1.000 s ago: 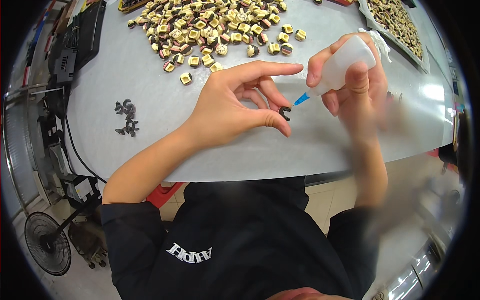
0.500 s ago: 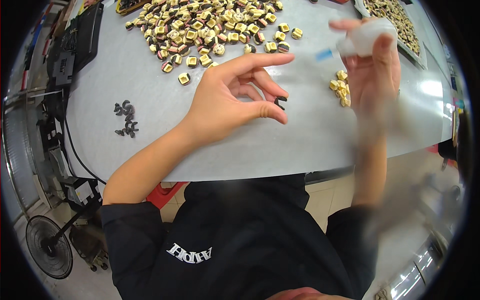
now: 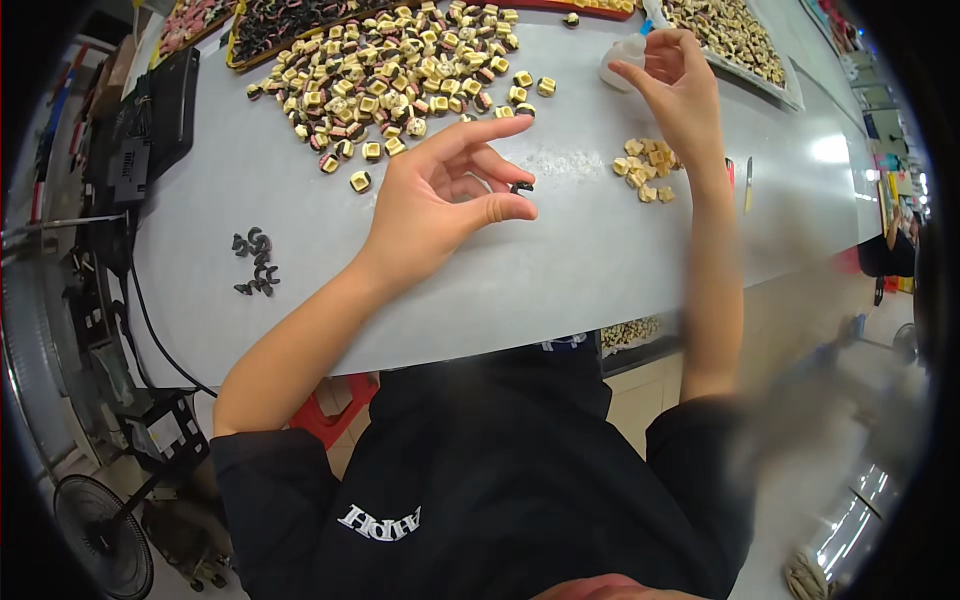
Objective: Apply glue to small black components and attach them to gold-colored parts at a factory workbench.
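Thumb and middle finger of the left hand (image 3: pixel 440 205) are pinched together on a small black clip (image 3: pixel 521 187), with the index finger extended above it and the other fingers curled. The clip sits at the fingertips, raised just above the white surface (image 3: pixel 560 290), near the centre of the view. Judged by its size, the clip is light, rigid and easily dropped; the grip belongs on its two opposite flat sides, with pressure kept low so that it does not spring out.

At 1 o'clock from the clip, the right hand (image 3: pixel 680 85) is closed loosely around a small white squeeze bottle (image 3: pixel 618 62), which stands on or just above the surface. The bottle looks soft-walled, so a hold on its body would dispense its contents; it is best handled with light pressure.

Between the two hands, at 3 o'clock from the clip, lies a small group of beige parts (image 3: pixel 648 165). At 11 o'clock, a large spread of beige-and-dark parts (image 3: pixel 400 65) covers the far side of the surface. At 9 o'clock, well apart from the left hand, lies a cluster of loose black clips (image 3: pixel 255 262). Trays of further parts stand along the far edge (image 3: pixel 725 35). Dark equipment with cables (image 3: pixel 140 130) occupies the left margin.
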A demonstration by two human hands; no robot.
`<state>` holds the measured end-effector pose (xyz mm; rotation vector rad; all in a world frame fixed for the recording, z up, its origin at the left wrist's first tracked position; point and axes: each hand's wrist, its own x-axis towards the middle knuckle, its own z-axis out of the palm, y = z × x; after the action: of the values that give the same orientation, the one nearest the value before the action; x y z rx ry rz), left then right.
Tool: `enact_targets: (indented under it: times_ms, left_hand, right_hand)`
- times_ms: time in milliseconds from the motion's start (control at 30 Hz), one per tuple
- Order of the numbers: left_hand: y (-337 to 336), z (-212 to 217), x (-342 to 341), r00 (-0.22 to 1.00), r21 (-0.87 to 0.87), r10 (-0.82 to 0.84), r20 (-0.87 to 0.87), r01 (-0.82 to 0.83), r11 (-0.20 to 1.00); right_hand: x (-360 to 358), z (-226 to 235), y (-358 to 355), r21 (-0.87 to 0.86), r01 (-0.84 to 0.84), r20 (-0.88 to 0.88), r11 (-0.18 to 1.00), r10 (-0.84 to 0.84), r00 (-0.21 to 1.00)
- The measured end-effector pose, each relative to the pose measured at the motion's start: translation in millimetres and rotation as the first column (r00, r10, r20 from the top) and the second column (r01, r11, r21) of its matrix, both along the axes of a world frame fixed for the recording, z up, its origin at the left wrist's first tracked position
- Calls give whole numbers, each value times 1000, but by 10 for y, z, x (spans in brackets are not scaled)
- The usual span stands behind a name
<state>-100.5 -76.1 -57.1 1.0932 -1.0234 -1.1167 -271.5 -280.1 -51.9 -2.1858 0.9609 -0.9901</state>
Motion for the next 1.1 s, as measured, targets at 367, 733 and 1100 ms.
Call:
enact_targets:
  times_ms: [367,733,1100]
  left_hand:
    - [5,-19,-16,1000,7,-12,-25,12,1000]
    - [-14,-12,18,1000,24,-27,16,26,999]
    - [44,-31,54,990,-54,75,122,-69,996]
  right_hand:
    - [-401,431,25,365,-170,-495,915,345,797]
    - [-274,376,188,341,-401,-389,850,516,763]
    - [67,325,612,391,-697,226,601,672,705]
